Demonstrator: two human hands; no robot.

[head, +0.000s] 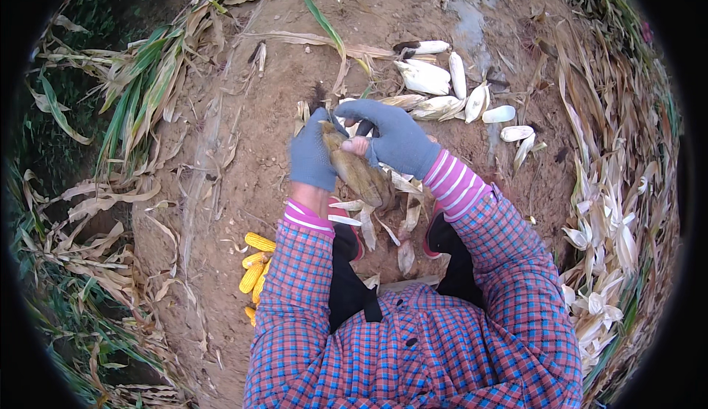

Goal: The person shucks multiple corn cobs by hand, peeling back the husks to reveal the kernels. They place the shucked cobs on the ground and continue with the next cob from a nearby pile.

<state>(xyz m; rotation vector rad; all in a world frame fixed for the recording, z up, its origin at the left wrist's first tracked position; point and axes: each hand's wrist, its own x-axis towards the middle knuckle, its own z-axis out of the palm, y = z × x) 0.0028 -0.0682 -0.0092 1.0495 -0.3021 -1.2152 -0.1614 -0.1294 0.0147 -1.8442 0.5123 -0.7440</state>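
Both hands wear grey work gloves and are close together over bare soil. A corn ear in a brown husk (pixel 358 176) hangs between them, its thick end slanting down toward my knees. My left hand (pixel 314 152) grips it at the upper end. My right hand (pixel 390 138) is closed at the same end, its bare thumb tip lying on the husk. Fingers partly hide the top of the ear. Just beyond my right hand lie several pale-husked ears (pixel 425 77). Yellow husked-off corn cobs (pixel 253 277) form a small pile beside my left forearm.
Loose husk pieces (pixel 406 254) lie between my shoes. A heap of pale stripped husks (pixel 605 276) and dry stalks runs along the right. Green and dry corn leaves (pixel 138 88) edge the soil on the left. Two short white ears (pixel 499 114) (pixel 517 133) lie right of the pale group.
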